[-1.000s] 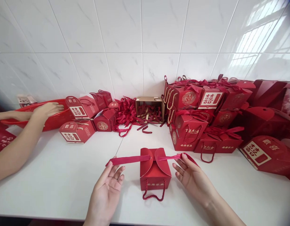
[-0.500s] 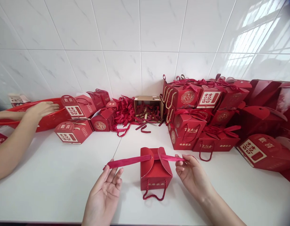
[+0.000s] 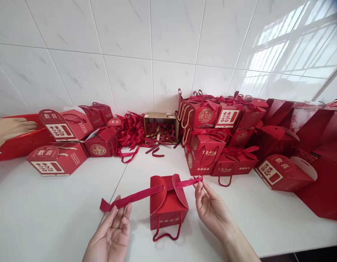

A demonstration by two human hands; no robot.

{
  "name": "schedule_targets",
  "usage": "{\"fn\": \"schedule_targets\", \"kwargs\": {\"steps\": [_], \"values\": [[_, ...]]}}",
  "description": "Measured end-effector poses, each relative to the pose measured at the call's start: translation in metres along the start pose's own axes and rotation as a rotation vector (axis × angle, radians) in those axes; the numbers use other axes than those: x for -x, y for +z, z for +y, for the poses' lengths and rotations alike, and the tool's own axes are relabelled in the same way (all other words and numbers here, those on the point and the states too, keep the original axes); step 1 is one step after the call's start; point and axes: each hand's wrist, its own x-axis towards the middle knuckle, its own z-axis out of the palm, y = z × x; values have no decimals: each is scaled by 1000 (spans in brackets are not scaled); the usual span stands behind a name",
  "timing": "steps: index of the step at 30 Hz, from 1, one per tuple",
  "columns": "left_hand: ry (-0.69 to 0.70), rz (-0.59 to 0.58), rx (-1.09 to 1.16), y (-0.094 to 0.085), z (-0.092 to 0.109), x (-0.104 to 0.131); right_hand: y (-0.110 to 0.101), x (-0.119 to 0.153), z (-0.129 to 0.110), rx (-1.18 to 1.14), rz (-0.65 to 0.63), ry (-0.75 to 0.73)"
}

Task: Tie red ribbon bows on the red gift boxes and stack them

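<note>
A small red gift box (image 3: 169,211) with a rope handle hanging at its front stands on the white table between my hands. Its curved top flaps are folded inward, and a red ribbon (image 3: 141,195) runs through them and out to both sides. My left hand (image 3: 112,229) is palm up with the thumb and fingers closed on the left length of ribbon, whose end sticks out past the fingertips. On the other side, my right hand (image 3: 213,209) pinches the right end of the ribbon.
Stacked red boxes (image 3: 203,145) stand at the back right. A ribbon heap (image 3: 131,131) lies beside a cardboard box (image 3: 160,115) of straps at the back. More red boxes (image 3: 57,160) stand left, near another person's hand (image 3: 15,127) over a red basket (image 3: 23,143).
The view has turned to the right. The ribbon's left length now slopes down to my left hand, with more of its end beyond the fingers. The right length tilts up.
</note>
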Motion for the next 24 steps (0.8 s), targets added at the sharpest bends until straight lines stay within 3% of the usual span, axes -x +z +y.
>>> {"fn": "schedule_targets", "kwargs": {"steps": [3,6,13,19,24], "values": [[17,-52,-26,1,-2,0,-4,0,-2,-2,-18,63],[16,-69,-26,2,-2,1,-8,-1,-4,35,-41,28],[91,-109,-41,8,6,3,-7,-4,-12,115,-35,-130],[174,-168,-73,20,13,9,-4,-3,-13,249,-113,-345],[191,-174,-70,23,17,9,-2,-2,-17,291,-168,-400]]}}
